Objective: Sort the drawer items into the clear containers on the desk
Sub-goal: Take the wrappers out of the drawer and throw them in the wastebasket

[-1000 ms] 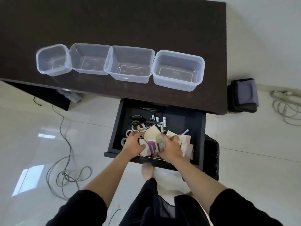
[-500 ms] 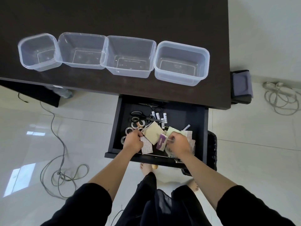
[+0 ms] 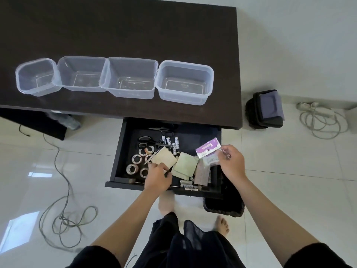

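The black drawer (image 3: pixel 118 151) stands pulled out under the dark desk (image 3: pixel 135 31). Inside lie tape rolls (image 3: pixel 136 159), black scissors (image 3: pixel 146 142), batteries (image 3: pixel 171 142) and pale sticky-note pads (image 3: pixel 185 165). My right hand (image 3: pixel 231 163) pinches a small purple-and-clear packet (image 3: pixel 208 150) lifted over the drawer's right side. My left hand (image 3: pixel 157 177) holds a beige pad (image 3: pixel 164 158) near the drawer's front. Several empty clear containers sit in a row on the desk, from the leftmost (image 3: pixel 35 77) to the rightmost (image 3: pixel 185 82).
A black bin (image 3: pixel 222 207) stands on the floor under the drawer's right end. A dark bag (image 3: pixel 264 109) sits right of the desk, with a white cable coil (image 3: pixel 320 120) beyond. A grey cable (image 3: pixel 63 213) loops on the tiles at left. My bare feet are below.
My right hand has lifted the purple packet up and to the right, out of the pile. My left hand stays low in the drawer on the beige pad. The head view shifted.
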Tool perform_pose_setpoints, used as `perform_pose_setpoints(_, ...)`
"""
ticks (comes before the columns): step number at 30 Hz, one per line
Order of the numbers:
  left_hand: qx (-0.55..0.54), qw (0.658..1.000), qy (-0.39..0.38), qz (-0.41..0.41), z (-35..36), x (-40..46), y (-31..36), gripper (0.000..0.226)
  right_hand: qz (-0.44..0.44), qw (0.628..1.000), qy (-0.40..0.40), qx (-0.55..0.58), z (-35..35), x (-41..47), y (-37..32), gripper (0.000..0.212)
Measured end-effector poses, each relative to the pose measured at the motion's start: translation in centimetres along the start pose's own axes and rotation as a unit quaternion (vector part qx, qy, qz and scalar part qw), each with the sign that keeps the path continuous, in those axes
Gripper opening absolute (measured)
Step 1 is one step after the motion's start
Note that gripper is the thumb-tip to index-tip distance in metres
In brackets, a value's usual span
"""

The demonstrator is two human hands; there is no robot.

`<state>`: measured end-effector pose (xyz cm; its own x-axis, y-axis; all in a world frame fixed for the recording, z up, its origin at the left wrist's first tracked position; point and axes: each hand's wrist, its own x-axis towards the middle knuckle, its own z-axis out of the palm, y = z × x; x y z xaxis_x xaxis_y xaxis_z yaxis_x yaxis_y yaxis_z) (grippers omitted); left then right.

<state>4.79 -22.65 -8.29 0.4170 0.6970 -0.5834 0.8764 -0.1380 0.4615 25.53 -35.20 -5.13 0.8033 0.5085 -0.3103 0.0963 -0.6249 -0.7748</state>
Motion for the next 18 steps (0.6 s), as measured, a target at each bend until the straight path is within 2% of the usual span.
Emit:
perform_pose_setpoints(6,-0.012,0.995,-0.006,0.101,5.5,-4.3,5.5,0.037,0.008,0.999,0.018,0.028,-5.3,-1.1,4.7,0.005)
perform_pose_setpoints(11,0.065,0.980,-0.003,0.189,9.9,-6.7,9.3,0.053,0.053,0.996,0.032,0.059,-9.0,-2.0,9.0,0.005)
perform_pose_setpoints(18,0.072,0.982,0.035,0.169,11.8,-7.3,9.7,0.050,0.100,0.994,-0.054,0.008,-10.1,-2.7,13.6,0.019)
